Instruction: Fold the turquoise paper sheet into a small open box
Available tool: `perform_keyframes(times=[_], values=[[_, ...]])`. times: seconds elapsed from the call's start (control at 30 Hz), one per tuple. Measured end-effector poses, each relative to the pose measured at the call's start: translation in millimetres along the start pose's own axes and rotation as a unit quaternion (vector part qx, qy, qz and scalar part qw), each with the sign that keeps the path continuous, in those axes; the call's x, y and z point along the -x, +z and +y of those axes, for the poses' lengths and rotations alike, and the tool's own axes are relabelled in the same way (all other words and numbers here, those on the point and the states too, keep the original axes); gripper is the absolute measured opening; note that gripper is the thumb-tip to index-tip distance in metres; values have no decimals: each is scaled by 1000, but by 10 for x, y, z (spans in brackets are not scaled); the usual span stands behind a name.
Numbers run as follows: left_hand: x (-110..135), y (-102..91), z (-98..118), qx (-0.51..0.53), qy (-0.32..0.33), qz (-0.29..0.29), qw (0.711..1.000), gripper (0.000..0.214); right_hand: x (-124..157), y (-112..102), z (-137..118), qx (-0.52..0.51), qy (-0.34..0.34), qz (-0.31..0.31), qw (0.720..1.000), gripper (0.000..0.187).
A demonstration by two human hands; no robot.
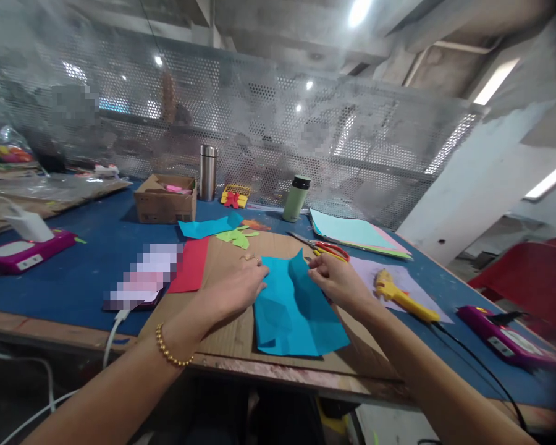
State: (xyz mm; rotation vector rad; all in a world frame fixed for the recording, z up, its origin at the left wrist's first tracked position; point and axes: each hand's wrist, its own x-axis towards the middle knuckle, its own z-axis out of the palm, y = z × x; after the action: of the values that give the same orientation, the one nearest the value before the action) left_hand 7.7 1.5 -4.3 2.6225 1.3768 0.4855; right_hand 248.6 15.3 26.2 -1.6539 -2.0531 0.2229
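Note:
A creased sheet of blue paper (290,315) lies on the brown cardboard (227,327) in front of me, its right part bent upward. My left hand (245,279) is at its upper left edge, fingers closed on the paper there. On the other side, my right hand (336,278) pinches the upper right edge with thumb and curled fingers. Scissors with red and yellow handles (331,248) lie just beyond the right hand. Left of the left hand is a piece of red paper (189,266). Green paper scraps (237,237) and another blue piece (210,227) lie farther back.
A yellow glue gun (405,296) rests on lilac paper at right, near a purple power strip (505,337). A phone (146,275) with a white cable lies at left. Behind stand a cardboard box (165,201), a steel flask (208,173), a green bottle (296,199) and stacked coloured paper (356,232).

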Motion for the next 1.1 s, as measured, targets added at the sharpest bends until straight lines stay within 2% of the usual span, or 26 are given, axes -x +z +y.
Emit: perform_keyframes(times=[0.07,0.17,0.23,0.33,0.47,0.63,0.9,1.1], values=[[10,-5,6,-13,1,-1,1000,20,8,-39,-192,-13,7,-25,1000,16],[15,-8,0,-28,5,-3,1000,19,18,-36,-396,-36,15,-63,997,32],[9,-2,-11,-29,6,-6,1000,19,-18,36,-398,-63,2,-93,994,45],[-5,13,-29,-20,16,1,1000,19,-138,216,-244,-81,-17,-127,988,58],[-6,-1,-12,-11,12,9,1000,18,-260,372,-95,40,-73,-106,991,54],[16,-73,48,-20,-6,-21,1000,23,-200,323,-225,98,-136,-110,980,34],[17,-25,3,-28,9,9,1000,21,-105,298,-308,158,-143,-102,972,24],[6,-32,7,-35,3,-11,999,21,-118,291,-331,196,-144,-110,964,27]])
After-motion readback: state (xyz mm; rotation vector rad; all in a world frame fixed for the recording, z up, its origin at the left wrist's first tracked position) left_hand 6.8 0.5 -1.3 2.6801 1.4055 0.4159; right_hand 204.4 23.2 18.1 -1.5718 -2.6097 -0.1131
